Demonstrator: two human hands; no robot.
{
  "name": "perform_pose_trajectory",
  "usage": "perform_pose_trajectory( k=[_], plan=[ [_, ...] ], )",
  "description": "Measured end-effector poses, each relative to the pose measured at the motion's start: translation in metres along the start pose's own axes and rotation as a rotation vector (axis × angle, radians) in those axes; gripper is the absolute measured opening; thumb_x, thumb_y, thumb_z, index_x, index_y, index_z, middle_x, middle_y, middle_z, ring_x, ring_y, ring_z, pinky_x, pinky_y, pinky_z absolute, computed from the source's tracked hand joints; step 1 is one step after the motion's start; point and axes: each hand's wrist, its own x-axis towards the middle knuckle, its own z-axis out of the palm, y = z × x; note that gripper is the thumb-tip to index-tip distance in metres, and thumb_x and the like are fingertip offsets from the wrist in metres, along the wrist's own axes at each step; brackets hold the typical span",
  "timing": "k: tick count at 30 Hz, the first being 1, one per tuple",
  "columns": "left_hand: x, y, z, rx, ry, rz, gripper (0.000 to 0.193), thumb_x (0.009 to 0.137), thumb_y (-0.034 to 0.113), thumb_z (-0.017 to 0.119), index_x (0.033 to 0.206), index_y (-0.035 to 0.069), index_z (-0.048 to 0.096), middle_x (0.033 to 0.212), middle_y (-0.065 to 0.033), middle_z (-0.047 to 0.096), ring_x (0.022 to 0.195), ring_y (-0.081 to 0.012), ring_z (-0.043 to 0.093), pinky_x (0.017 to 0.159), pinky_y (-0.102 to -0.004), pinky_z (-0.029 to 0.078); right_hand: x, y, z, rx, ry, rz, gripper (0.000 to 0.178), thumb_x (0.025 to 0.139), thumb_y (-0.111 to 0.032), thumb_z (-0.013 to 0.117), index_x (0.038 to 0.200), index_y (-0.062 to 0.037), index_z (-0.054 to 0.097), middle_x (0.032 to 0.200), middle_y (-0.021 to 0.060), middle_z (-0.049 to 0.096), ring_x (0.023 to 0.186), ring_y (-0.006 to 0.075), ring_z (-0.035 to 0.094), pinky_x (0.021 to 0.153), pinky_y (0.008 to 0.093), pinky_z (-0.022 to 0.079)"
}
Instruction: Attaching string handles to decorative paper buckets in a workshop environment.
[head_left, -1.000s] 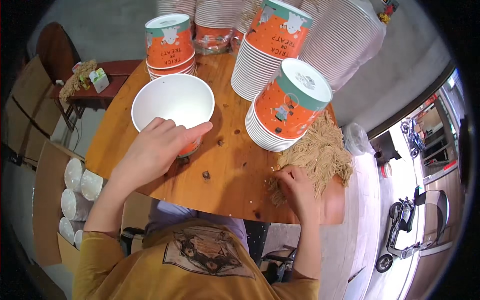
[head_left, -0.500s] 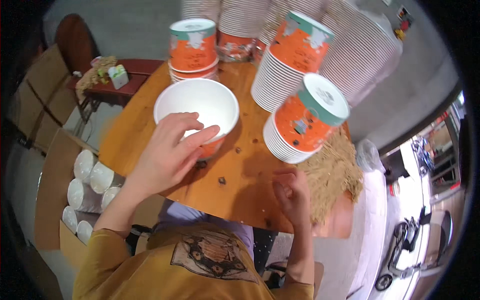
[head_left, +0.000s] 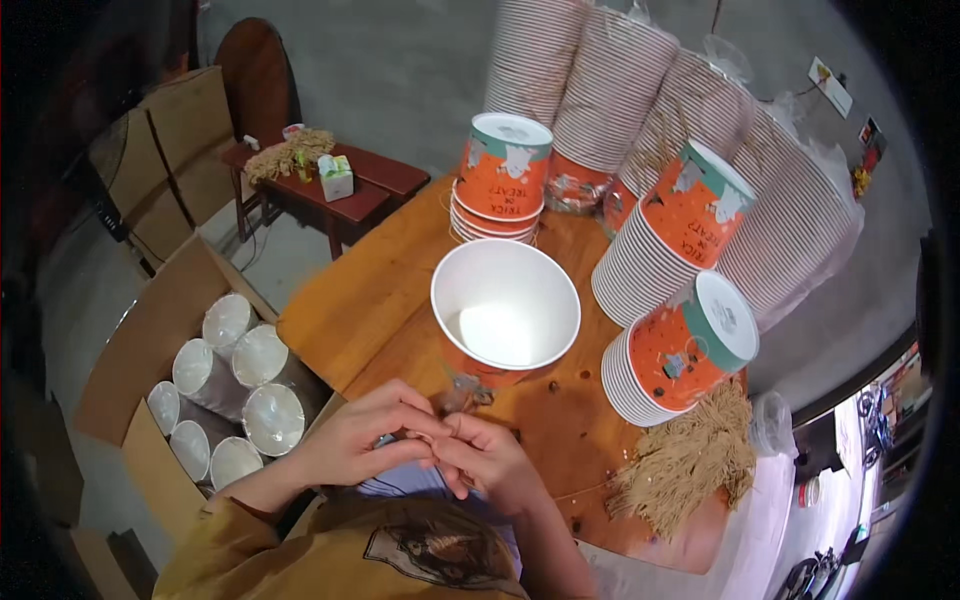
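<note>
My left hand (head_left: pixel 372 432) and my right hand (head_left: pixel 488 462) meet over the table's near edge, their fingertips pinched together. Between them is what looks like a thin strand of twine, mostly hidden by the fingers; faint lines trail from it. Just beyond my hands stands a paper bucket (head_left: pixel 462 300), mouth up, white inside and orange outside; neither hand touches it. To the right, a heap of tan twine (head_left: pixel 690 460) lies on the wooden table (head_left: pixel 370 320).
Upside-down stacks of orange and green-banded buckets stand at back left (head_left: pixel 508 165), right (head_left: pixel 690 215) and near right (head_left: pixel 680 350). Tall wrapped stacks (head_left: pixel 610 90) rise behind. A cardboard box (head_left: pixel 150 370) of wrapped stacks sits at left, near a red bench (head_left: pixel 365 205).
My left hand has left the bucket's rim and come down toward me. My right hand has moved left from beside the twine heap to meet it. The view has shifted left.
</note>
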Motion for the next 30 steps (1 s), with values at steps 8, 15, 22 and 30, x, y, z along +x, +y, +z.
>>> perform_pose_trajectory(
  k=[8,15,22,30],
  plan=[
    [-0.003,-0.018,0.022,0.022,0.105,-0.082,0.009,0.089,0.01,0.064,0.096,0.005,0.062,0.09,-0.009,0.057,0.086,-0.0236,0.059,0.073,-0.0312,0.048,0.001,0.015,-0.004,0.106,0.148,0.043,0.009,0.094,-0.013,0.058,0.093,-0.0047,0.06,0.079,-0.0053,0.053,0.067,0.002,0.045,0.06,0.0173,0.035],
    [0.005,-0.036,0.021,0.354,0.024,0.1,0.008,0.089,0.011,0.064,0.095,0.008,0.059,0.092,-0.0091,0.06,0.083,-0.0278,0.061,0.067,-0.0314,0.05,0.01,0.035,-0.011,-0.001,0.326,-0.203,0.004,0.092,-0.007,0.059,0.09,-0.0038,0.058,0.078,-0.0069,0.051,0.073,0.0015,0.046,0.066,0.0173,0.037],
    [0.006,-0.064,-0.032,0.657,0.437,0.135,0.007,0.087,0.007,0.058,0.093,0.004,0.057,0.078,-0.0099,0.058,0.072,-0.0278,0.057,0.066,-0.038,0.045,0.008,0.038,-0.017,-0.112,0.602,-0.444,0.009,0.09,-0.006,0.056,0.081,-0.0062,0.054,0.073,-0.0079,0.049,0.067,0.0006,0.041,0.059,0.018,0.033],
    [0.085,-0.009,0.011,0.587,0.08,0.35,0.041,0.076,0.016,0.072,0.114,0.006,0.059,0.106,-0.0103,0.056,0.097,-0.0295,0.055,0.087,-0.0403,0.045,0.002,0.026,-0.022,-0.078,0.916,-0.59,0.008,0.087,0.001,0.058,0.084,-0.0048,0.053,0.072,-0.0074,0.05,0.065,0.0,0.044,0.057,0.0169,0.035]
  ],
)
